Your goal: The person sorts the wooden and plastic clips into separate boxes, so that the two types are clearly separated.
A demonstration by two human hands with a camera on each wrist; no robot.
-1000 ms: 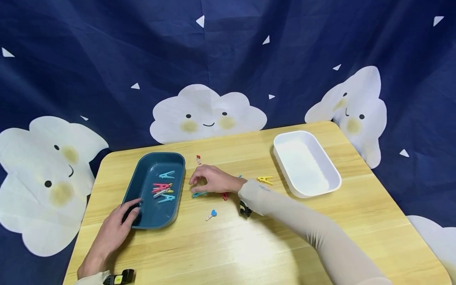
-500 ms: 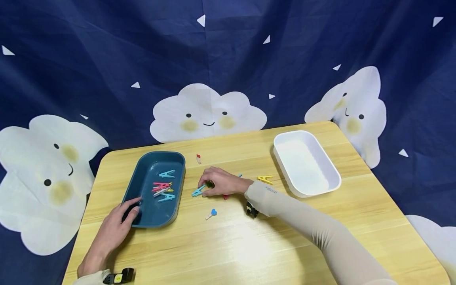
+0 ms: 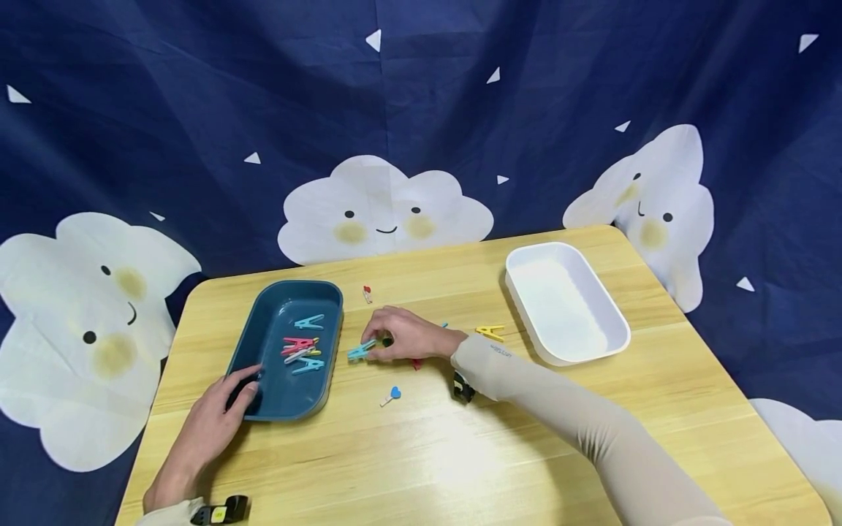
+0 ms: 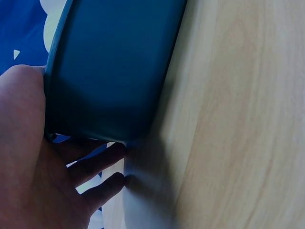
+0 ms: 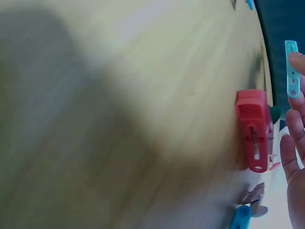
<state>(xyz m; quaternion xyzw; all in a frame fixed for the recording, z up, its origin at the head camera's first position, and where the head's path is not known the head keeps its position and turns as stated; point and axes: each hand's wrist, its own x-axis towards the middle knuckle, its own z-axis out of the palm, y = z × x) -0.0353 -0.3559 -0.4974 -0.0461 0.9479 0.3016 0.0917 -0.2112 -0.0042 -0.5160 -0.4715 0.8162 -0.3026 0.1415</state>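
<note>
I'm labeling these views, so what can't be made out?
- Head view: most of the red clothespin, hidden by the right hand.
- Head view: the sleeve print, too small to read.
- Left wrist view: the rest of the dark blue tub, cut off by the top edge.

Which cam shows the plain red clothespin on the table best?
Right wrist: the red clothespin appears close, large and nearly whole, with its metal spring visible. Head shows only a small red part, mostly covered by the right hand. Left wrist doesn't show it; the blue tray and tabletop fill most of that view.
</note>
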